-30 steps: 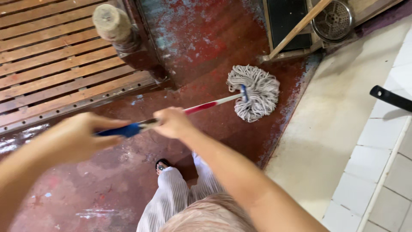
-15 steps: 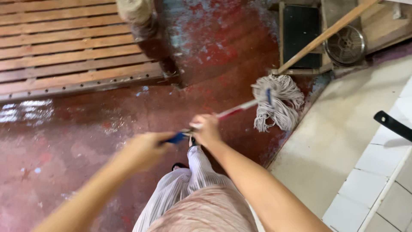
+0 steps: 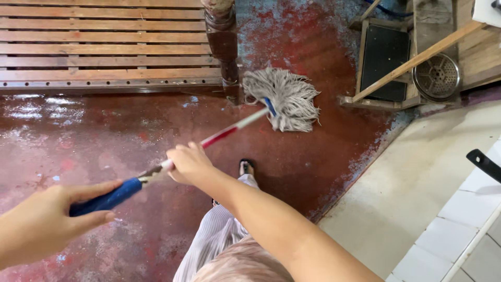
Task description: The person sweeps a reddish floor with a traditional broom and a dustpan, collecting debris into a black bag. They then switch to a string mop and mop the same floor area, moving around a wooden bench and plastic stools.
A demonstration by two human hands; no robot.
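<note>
Mop stretched across a worn red floor, wet and patchy, with blue-grey paint showing through near the top. String head grey-white, splayed flat against the floor, pressed up just beside the dark turned wooden post at the edge of a slatted wooden platform. Small blue clip joining head to handle. Handle slim, white with a red band along the middle, ending in a blue grip at the near end, running diagonally from lower left up to the head at upper right.

Wooden crate-like frame at upper right holding a black flat panel; round perforated metal strainer just beside it, with a bare wooden stick leaning across both. Nothing else discernible inside the frame.

Left hand closed around the blue grip at the very end of the handle, thumb on top, fingers curled beneath. Right hand wrapped around the handle further up, close to where the red band begins. Head well apart from both hands, out ahead and to the right of them. Sandalled foot and striped trouser leg directly under the right forearm, between the hands and the pale concrete strip at right. White tiled surface beyond it, with a black handle jutting in over it.
</note>
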